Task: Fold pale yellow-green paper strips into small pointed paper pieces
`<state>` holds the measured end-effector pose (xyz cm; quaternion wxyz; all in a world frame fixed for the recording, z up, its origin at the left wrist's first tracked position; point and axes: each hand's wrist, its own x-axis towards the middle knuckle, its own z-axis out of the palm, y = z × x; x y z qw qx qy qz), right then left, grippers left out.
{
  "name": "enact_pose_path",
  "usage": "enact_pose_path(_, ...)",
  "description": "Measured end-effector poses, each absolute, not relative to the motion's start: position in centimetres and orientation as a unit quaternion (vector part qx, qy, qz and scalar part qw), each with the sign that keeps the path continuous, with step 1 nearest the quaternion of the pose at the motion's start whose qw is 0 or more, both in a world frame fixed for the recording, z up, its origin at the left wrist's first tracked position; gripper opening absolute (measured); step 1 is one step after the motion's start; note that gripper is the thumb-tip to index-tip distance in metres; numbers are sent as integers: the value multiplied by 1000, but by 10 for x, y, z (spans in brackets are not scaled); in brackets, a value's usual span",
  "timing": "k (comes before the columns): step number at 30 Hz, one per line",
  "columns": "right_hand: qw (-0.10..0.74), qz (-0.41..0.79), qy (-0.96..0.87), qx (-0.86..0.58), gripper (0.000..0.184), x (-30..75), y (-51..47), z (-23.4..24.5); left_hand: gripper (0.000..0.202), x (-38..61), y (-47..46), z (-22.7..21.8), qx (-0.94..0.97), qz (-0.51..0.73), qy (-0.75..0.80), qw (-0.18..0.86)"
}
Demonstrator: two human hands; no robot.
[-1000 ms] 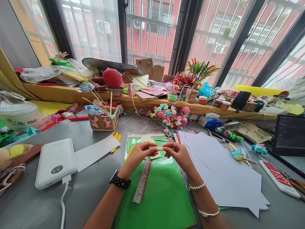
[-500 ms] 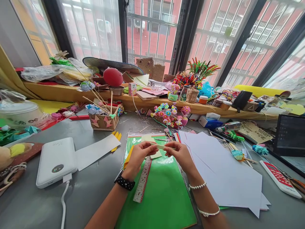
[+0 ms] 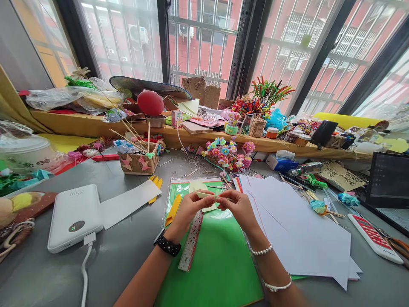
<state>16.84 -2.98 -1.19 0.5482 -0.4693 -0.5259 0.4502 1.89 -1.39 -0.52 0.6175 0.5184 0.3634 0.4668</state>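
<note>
Between my two hands is a small folded strip of pale yellow paper (image 3: 202, 195), partly covered by the fingers. My left hand (image 3: 189, 209) pinches it from the left. My right hand (image 3: 235, 205) pinches its other end, fingertips close to the left ones. Both are raised over a green sheet (image 3: 217, 264) in a clear sleeve. A patterned ruler (image 3: 191, 243) with a red edge lies there by the left wrist. Pale yellow paper pieces (image 3: 198, 186) lie just behind the hands, and folded yellow-orange paper (image 3: 173, 210) is at the left edge of the sheet.
White paper sheets (image 3: 306, 230) spread to the right, beside a red-and-white calculator (image 3: 373, 238). A white power bank (image 3: 75, 217) with a cable sits left. Behind stand a cardboard box (image 3: 139, 164) with sticks and colourful craft flowers (image 3: 226, 153).
My right hand has moved slightly left, bringing its fingertips closer to my left ones along the paper strip. Less of the strip shows between them.
</note>
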Motion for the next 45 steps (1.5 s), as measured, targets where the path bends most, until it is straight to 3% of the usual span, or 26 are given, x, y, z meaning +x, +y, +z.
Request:
enact_pose_path(17,561,478,-497,-457,22,167,-30,-10,26,20,-12,-7,420,530,390,625)
enact_pose_path(30,547,577,-414,-444,24,171,-28,-10,24,13,-9,-3,533,501,355,583)
enact_pose_path(35,567,467,-496,-463,20,168,-28,-12,22,14,-9,-4,536,504,356,576)
enact_pose_path(42,520,262,-670,-460,15,163,-33,-9,17,17,-11,-6,565,500,344,559)
enact_pose_path(45,523,232,-677,-463,12,162,-34,-10,19,18,-11,-6,576,497,360,540)
